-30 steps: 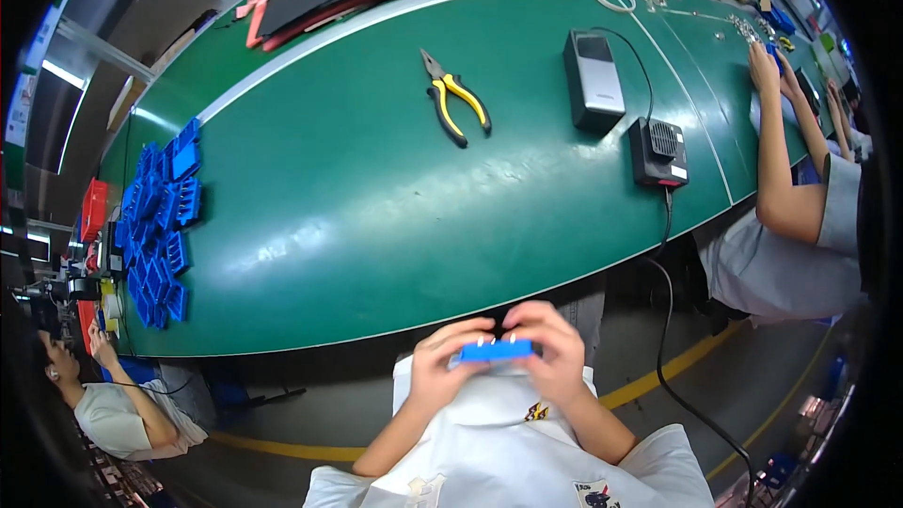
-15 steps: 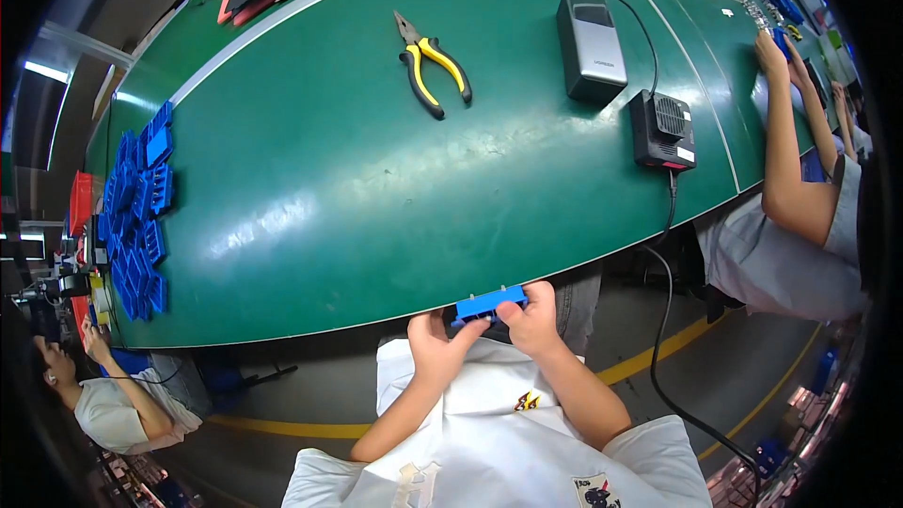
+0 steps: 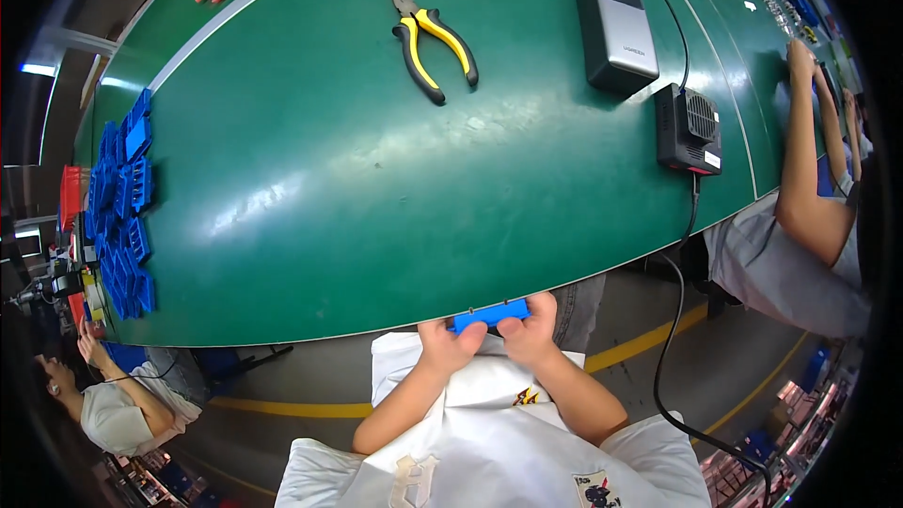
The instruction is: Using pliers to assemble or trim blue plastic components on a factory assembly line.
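A blue plastic housing with two small metal pins on its top edge is held at the near edge of the green table. My left hand grips its left end, the thumb pressed to its near face. On its right end my right hand closes in the same way, thumb also against the near face. The fingers behind the part are mostly hidden. Farther off, needle-nose pliers with yellow and black handles lie on the table, jaws pointing away, untouched.
Many blue plastic parts are piled at the table's left end. A grey power bank and a small black fan device, joined by cables, stand at right. Co-workers sit at left and right.
Both thumbs have shifted on the blue housing, and it has tipped so that less of its underside shows. The view has moved a little, shifting the table's things across the picture.
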Available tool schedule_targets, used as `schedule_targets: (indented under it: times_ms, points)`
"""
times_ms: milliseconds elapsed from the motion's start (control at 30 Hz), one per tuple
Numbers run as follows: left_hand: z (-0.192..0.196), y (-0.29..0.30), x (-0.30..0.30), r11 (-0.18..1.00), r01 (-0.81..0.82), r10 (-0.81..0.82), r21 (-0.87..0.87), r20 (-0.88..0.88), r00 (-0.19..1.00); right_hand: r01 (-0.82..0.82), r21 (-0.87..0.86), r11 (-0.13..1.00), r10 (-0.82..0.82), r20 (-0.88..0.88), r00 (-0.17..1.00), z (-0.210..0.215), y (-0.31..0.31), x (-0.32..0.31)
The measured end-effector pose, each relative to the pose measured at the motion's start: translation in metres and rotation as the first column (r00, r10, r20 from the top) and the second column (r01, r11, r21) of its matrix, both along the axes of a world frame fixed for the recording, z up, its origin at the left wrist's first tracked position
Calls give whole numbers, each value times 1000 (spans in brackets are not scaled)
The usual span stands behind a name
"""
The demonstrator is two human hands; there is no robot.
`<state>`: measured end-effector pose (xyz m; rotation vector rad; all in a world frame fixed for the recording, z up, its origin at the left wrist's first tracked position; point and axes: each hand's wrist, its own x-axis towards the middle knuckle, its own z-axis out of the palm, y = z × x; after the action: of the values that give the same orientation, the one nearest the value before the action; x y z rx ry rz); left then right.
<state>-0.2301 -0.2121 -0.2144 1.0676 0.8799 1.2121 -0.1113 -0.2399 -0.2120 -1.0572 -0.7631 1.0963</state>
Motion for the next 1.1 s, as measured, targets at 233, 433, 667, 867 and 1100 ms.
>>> schedule_targets:
  times_ms: [233, 433, 667, 867, 1100]
  points:
    - [-5, -10, 1, 991, -40, 25, -129, -117, 993, 55, -10, 998, -54, 47, 997, 0, -3, -4]
    - [6, -11, -8, 979, 100, -110, -179, -47, 993, -205, -81, 975, 209, 42, 977, 23, -7, 25]
    - [2, -19, -15, 956, 203, -212, -212, -18, 977, -228, -144, 963, 234, 22, 972, 39, -5, 23]
    - [13, -15, 0, 995, 85, -92, -45, -188, 978, -147, -139, 979, 157, 64, 985, 33, -5, 18]
    - [15, -13, 1, 998, 61, -58, 14, -191, 980, -117, -142, 983, 131, 95, 987, 34, -3, 16]
